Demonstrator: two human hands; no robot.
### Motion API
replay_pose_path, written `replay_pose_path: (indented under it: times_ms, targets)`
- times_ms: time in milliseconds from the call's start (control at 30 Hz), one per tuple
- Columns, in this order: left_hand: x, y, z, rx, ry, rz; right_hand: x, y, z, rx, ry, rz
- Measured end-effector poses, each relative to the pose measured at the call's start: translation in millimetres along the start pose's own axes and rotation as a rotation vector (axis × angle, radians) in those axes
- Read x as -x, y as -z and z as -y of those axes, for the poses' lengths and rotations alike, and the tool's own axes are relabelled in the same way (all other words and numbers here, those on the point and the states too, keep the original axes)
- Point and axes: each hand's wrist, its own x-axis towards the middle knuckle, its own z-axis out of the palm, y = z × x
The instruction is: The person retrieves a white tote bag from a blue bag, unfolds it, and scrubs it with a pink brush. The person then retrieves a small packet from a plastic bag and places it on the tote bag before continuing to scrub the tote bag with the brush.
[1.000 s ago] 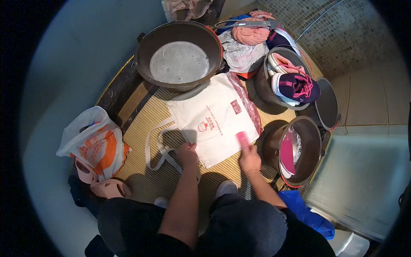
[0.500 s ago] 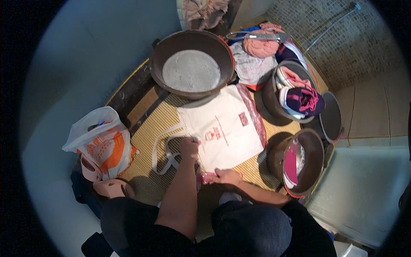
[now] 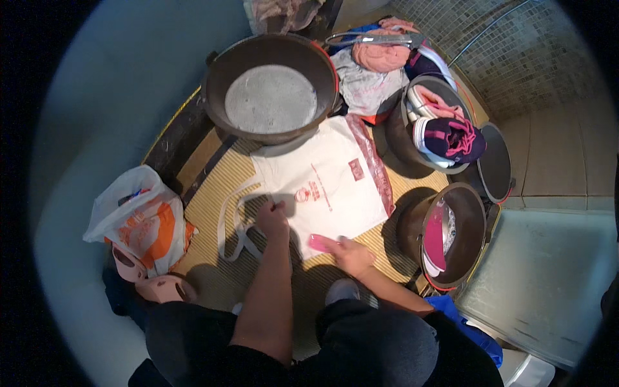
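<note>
Tote: a flat cream cloth bag (image 3: 342, 187) with red print and a burgundy edge lies on the yellow ribbed mat (image 3: 209, 193), in front of the person, its body nearly square, so no clear long axis.
Straps: two cream cloth loops (image 3: 222, 226) trail left across the mat, while the burgundy edge faces the opposite way, right and slightly away.
Right hand: the hand (image 3: 354, 257) wraps its fingers around one end of an oblong translucent pink plastic tool (image 3: 319, 242), its kind unclear.
Pink tool: its long axis runs nearly left to right over the bag's near corner, the free end pointing left, tipped slightly away from the person; contact with the cloth cannot be told.
Left hand: the hand (image 3: 273, 221) is at the strap side of the tote, fingers curled; whether they pinch the fabric cannot be told.
Basin: a wide round dark-brown tub (image 3: 271, 51) stands at the bag's far edge.
Buckets: to the right, one dark-brown bucket (image 3: 396, 138) carries a navy shoe with pink laces (image 3: 454, 138); a nearer brown bucket (image 3: 409, 232) holds a magenta flat piece (image 3: 435, 242).
Left side: a white-and-orange plastic bag (image 3: 138, 219) sits beside pale-pink clogs (image 3: 164, 288).
</note>
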Motion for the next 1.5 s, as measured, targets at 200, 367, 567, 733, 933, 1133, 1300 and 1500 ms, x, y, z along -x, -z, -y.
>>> replay_pose_path:
  times_ms: [200,367,567,733,933,1133,1300,1500]
  targets:
    - [7.3,12.2,-0.4,-0.135,-0.088,-0.065,-15.9,25.4,-28.0,-0.077,-0.728,-0.244]
    - [5.2,18.2,-16.3,-0.242,0.002,0.041,-14.9,8.5,-22.3,0.025,-0.594,-0.07]
    - [16.8,6.5,-18.5,-0.482,-0.314,-0.271,-48.7,28.7,-12.7,-0.081,-0.83,-0.209]
    - [13.0,11.2,-35.9,-0.616,-0.602,0.046,-39.0,-5.5,-7.9,0.157,-0.4,-0.092]
    - [32.5,2.9,-27.1,-1.031,-0.483,0.264,-99.0,54.4,-41.8,-0.081,-0.826,-0.193]
    - [73.5,0.9,-40.3,-1.055,0.075,0.906,-67.2,6.2,-37.7,0.118,-0.406,-0.062]
    - [52.0,-2.2,-21.3,-1.199,-0.451,0.138,-35.8,36.3,-32.0,-0.242,-0.951,-0.211]
    - [45.6,10.9,-32.0,-0.856,-0.243,-0.059,-112.1,46.6,-80.3,-0.006,-0.642,-0.191]
